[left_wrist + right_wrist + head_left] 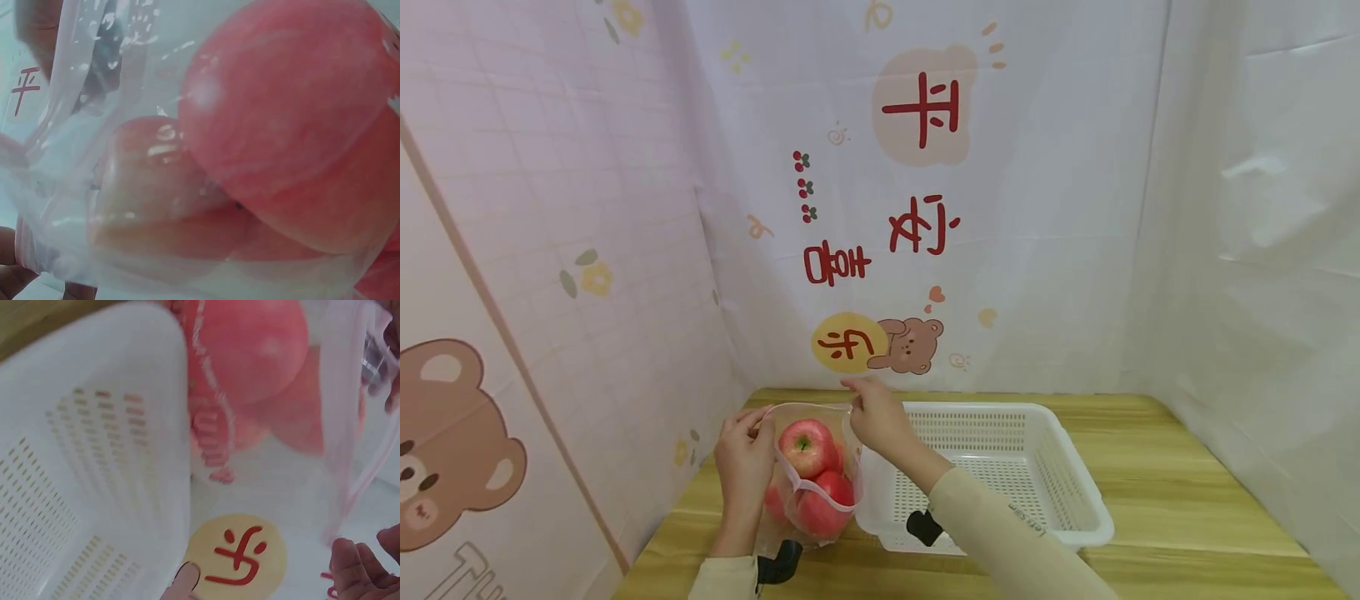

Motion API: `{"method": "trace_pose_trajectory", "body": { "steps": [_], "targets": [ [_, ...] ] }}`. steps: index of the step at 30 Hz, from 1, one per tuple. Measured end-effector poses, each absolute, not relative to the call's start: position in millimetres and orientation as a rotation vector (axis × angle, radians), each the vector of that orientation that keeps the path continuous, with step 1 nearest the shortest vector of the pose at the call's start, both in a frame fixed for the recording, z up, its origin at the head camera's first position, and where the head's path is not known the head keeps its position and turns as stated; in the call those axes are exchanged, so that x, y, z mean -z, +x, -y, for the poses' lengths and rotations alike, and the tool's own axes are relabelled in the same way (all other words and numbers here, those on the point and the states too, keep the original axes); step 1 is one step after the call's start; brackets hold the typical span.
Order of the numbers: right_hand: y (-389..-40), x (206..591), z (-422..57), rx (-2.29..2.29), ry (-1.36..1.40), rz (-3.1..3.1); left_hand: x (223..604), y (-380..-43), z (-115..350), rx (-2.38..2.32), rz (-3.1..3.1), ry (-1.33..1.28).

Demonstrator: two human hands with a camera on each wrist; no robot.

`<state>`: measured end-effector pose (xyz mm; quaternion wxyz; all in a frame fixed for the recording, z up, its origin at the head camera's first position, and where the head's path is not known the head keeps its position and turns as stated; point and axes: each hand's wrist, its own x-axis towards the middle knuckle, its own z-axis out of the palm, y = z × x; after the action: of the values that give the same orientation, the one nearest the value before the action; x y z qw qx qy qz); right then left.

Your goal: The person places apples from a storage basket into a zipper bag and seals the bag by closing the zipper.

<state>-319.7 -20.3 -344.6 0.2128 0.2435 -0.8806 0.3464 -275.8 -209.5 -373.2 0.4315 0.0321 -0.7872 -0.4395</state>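
Observation:
A clear plastic zip bag (787,492) with a pinkish rim stands at the left of the table, its mouth spread wide. Several red apples (806,446) fill it; one shows its stem at the top. My left hand (745,458) grips the left side of the rim, and its fingers (7,247) show at the left wrist view's lower left corner. At the opposite side of the mouth, my right hand (880,421) holds the rim's far right corner, index finger stretched out. In the right wrist view its fingertips (342,550) meet that corner.
A white slotted plastic basket (1067,467) stands right beside the bag, under my right forearm. Both sit on a wood-grain table (1180,492). A printed white curtain (1037,250) rises behind the table and along its sides.

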Motion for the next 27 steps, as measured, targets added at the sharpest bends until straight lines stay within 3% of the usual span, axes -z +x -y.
{"method": "trace_pose_trajectory", "body": {
  "steps": [15, 27],
  "targets": [
    [-343.8, 362.1, -1.9, -0.601, 0.799, 2.532, 367.1, -279.2, 215.0, 1.078, 2.012, 0.022],
    [-344.2, 349.5, 7.6, -0.915, 0.763, 2.495, 346.0, -317.5, 265.3, 1.257, 2.367, -0.045]
  ]
}}
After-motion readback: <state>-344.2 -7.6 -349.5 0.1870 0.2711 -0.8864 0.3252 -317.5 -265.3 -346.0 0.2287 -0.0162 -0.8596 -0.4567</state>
